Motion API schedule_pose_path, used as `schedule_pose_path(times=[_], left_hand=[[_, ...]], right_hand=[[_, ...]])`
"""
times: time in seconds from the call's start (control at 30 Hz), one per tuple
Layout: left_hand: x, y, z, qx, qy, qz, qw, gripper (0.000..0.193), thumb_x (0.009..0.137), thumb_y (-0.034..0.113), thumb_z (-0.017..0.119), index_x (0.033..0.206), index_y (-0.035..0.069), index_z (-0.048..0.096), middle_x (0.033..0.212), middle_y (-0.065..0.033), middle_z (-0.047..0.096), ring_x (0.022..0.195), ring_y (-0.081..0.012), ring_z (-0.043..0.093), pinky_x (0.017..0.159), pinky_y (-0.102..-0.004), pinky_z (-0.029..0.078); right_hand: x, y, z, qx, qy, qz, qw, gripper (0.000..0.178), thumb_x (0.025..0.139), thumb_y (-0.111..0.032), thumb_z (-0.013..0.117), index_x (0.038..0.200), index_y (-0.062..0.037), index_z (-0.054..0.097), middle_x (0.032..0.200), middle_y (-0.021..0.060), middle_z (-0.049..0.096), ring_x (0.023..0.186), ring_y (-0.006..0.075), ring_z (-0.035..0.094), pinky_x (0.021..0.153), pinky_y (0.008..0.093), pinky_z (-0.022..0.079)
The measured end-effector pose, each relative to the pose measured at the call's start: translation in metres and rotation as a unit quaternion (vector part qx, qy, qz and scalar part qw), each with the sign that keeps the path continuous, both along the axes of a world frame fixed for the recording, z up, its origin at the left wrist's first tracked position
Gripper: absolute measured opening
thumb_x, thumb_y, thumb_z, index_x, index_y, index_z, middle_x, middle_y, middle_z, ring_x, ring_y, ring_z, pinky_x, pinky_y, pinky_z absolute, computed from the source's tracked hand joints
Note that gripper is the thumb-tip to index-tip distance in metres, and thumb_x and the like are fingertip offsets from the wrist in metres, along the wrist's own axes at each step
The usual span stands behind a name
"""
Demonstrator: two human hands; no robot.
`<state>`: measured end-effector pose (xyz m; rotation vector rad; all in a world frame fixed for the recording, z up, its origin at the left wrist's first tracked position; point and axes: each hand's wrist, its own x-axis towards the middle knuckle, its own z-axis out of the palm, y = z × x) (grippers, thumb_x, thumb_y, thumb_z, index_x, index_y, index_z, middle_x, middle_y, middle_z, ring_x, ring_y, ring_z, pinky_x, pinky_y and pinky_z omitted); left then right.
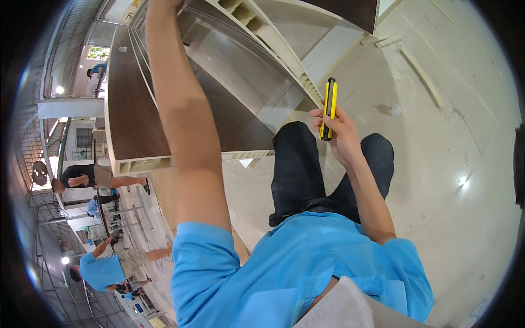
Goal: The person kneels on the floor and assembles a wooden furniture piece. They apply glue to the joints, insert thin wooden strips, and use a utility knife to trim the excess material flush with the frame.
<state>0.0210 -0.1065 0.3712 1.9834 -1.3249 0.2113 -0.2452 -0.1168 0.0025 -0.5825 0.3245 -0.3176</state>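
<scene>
My right hand (342,134) is closed round a yellow and black utility knife (330,106), held upright above my knees. Whether its blade is out I cannot see. My left arm reaches far forward over dark brown panels (134,104). Only a sliver of my left hand (174,3) shows at the top edge, and its fingers are cut off from view. The panels have pale edges with hollow cells. A long edge strip (268,38) with open cells runs slantwise, its near end close to the knife.
A thin pale strip of wood (422,78) lies on the light floor (437,191) at the right, with small offcuts (383,41) beside it. Another dark panel (350,11) juts in at the top. Several people (104,270) stand at the far left, near work tables.
</scene>
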Motion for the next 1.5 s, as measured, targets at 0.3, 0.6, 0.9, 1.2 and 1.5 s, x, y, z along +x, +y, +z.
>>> schedule_pose_path(times=[0.3,0.6,0.9,1.2,1.5], left_hand=[[-0.011,0.0,-0.004,-0.022,0.012,-0.008,1.0,0.056,0.101,0.06,0.064,0.12,0.009,0.079,0.105,-0.009,0.078,0.093,-0.0182,0.071,0.086,-0.0356,0.056],[0.013,-0.007,0.001,-0.032,-0.006,-0.078,0.996,0.052,0.101,0.052,0.068,0.107,0.001,0.079,0.091,-0.0077,0.077,0.085,-0.0162,0.069,0.081,-0.0313,0.052],[0.009,-0.005,0.0,-0.053,0.013,-0.097,0.994,0.051,0.102,0.049,0.068,0.11,0.0,0.078,0.091,-0.009,0.077,0.089,-0.0168,0.07,0.085,-0.031,0.052],[0.013,-0.005,-0.001,-0.053,0.005,-0.111,0.992,0.054,0.102,0.052,0.067,0.111,0.0,0.078,0.091,-0.0086,0.077,0.089,-0.0166,0.07,0.086,-0.0316,0.051],[0.013,-0.008,-0.003,-0.05,-0.008,-0.091,0.995,0.055,0.101,0.053,0.067,0.108,0.0,0.079,0.088,-0.0077,0.077,0.088,-0.0163,0.069,0.086,-0.0318,0.051]], right_hand=[[0.01,0.018,0.037,0.021,-0.05,-0.11,0.992,0.032,0.114,-0.032,0.054,0.125,-0.0013,0.057,0.089,0.0055,0.063,0.064,0.006,0.052,0.053,0.0231,0.041],[0.029,0.054,0.081,-0.059,-0.054,-0.204,0.976,0.037,0.114,-0.04,0.054,0.118,-0.0043,0.061,0.079,0.0024,0.057,0.064,0.0095,0.051,0.057,0.026,0.043],[0.082,0.091,0.119,-0.054,-0.093,-0.147,0.983,0.035,0.114,-0.043,0.052,0.115,-0.0076,0.055,0.084,0.003,0.055,0.064,0.0103,0.049,0.056,0.0271,0.042],[0.136,0.11,0.14,-0.097,-0.097,-0.216,0.967,0.035,0.11,-0.038,0.064,0.109,-0.0069,0.047,0.074,0.0043,0.058,0.053,0.0108,0.056,0.047,0.0276,0.045],[0.145,0.11,0.138,-0.107,-0.069,-0.248,0.96,0.032,0.109,-0.034,0.065,0.108,-0.0078,0.047,0.072,0.0032,0.056,0.051,0.0094,0.052,0.045,0.0274,0.044]])
